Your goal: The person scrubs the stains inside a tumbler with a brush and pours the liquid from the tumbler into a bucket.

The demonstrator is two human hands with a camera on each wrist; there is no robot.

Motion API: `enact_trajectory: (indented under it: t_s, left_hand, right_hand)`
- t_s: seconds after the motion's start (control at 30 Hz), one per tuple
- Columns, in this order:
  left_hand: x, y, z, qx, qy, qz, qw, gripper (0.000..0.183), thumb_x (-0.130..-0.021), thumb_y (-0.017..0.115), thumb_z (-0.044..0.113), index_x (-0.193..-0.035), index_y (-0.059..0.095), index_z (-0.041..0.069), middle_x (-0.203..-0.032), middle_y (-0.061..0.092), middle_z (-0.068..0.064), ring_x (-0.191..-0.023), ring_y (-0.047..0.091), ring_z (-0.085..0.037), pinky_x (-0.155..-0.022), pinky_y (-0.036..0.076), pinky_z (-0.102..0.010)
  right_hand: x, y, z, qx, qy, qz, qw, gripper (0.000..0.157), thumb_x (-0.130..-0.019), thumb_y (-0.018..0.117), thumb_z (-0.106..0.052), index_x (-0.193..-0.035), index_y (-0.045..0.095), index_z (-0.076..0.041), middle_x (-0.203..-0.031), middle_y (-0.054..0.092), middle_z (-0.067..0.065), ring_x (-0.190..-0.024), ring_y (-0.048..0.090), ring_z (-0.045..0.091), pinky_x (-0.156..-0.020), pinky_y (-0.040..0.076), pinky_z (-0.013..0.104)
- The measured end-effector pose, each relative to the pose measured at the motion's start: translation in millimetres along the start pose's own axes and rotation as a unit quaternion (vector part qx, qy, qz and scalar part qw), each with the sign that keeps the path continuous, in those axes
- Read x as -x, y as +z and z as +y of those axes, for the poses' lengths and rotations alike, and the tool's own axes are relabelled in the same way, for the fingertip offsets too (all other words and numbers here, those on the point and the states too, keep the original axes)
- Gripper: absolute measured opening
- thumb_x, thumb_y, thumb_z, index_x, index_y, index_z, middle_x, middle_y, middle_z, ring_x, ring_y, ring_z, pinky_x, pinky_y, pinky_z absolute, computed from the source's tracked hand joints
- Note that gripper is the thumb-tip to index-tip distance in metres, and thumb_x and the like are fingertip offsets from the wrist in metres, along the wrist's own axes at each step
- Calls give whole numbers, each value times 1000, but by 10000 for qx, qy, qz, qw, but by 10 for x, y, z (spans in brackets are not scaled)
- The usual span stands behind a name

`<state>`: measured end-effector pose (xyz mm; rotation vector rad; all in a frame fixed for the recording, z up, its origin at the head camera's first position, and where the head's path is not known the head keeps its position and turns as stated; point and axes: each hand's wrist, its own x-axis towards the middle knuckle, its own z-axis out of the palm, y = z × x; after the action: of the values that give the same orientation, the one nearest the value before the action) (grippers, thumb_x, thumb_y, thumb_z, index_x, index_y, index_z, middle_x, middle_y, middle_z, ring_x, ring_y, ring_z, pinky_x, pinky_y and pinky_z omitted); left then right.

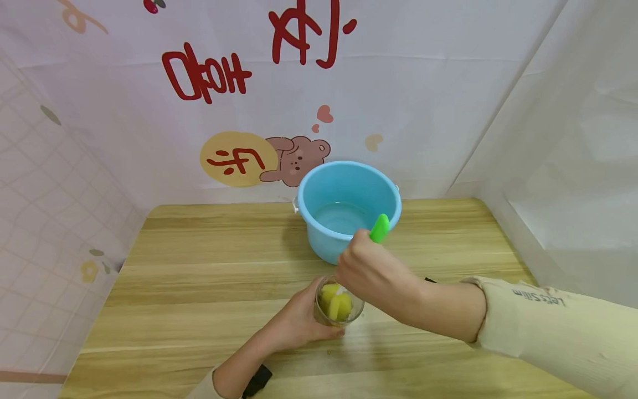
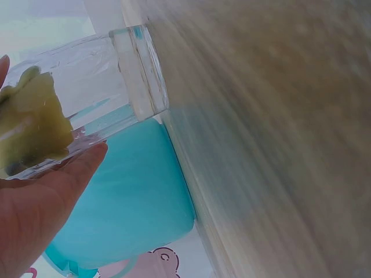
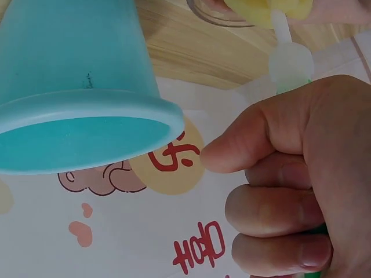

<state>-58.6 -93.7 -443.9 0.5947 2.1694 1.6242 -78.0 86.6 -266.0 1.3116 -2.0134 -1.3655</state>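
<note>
A clear glass cup is gripped by my left hand, which wraps it from the left side, thumb toward me. Inside the cup sits the yellow sponge head of a cup brush. The left wrist view shows that sponge through the wall, well above the thick glass base. My right hand holds the brush by its green handle, fist closed above the cup and the handle's end poking out toward the bucket. In the right wrist view, a white neck joins handle and sponge.
Just beyond the cup stands a light blue bucket, with what looks like shallow water at its bottom. The wooden table extends to both sides. A white printed backdrop hangs behind it, with white sheeting at the right.
</note>
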Motion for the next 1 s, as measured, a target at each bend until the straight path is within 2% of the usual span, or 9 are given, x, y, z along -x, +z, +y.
enact_trajectory:
  t_s: [0.3,0.7,0.9,1.0]
  left_hand:
    - [-12,28,-43,-100,92,19,9999,92,-80,94,21,-155,39,20,-135,59,8,-121,60,-13,-105,49,-35]
    - [-24,45,-59,-62,152,48,9999,91,-80,94,19,-153,41,23,-137,59,9,-125,59,-13,-108,48,-37]
    - [-27,51,-61,1,193,64,9998,90,-79,95,18,-152,42,23,-136,59,8,-123,59,-14,-106,50,-37]
    - [-29,52,-65,44,235,47,9997,89,-79,95,18,-151,42,22,-138,59,6,-124,59,-15,-106,51,-37]
  right_hand:
    - [-95,173,30,-326,303,-139,9989,38,-72,60,-1,-59,30,-21,-59,14,-3,-60,10,16,-57,14,28]
    - [-45,328,92,-567,458,-220,9971,44,-73,62,1,-56,29,-21,-57,14,-4,-60,9,15,-55,12,27]
    - [44,364,117,-765,449,-223,9958,42,-76,65,-1,-52,38,-20,-47,29,-5,-50,17,10,-53,13,26]
    - [96,366,126,-771,427,-207,9959,43,-76,66,-1,-51,37,-21,-46,31,-5,-50,16,10,-54,12,26]
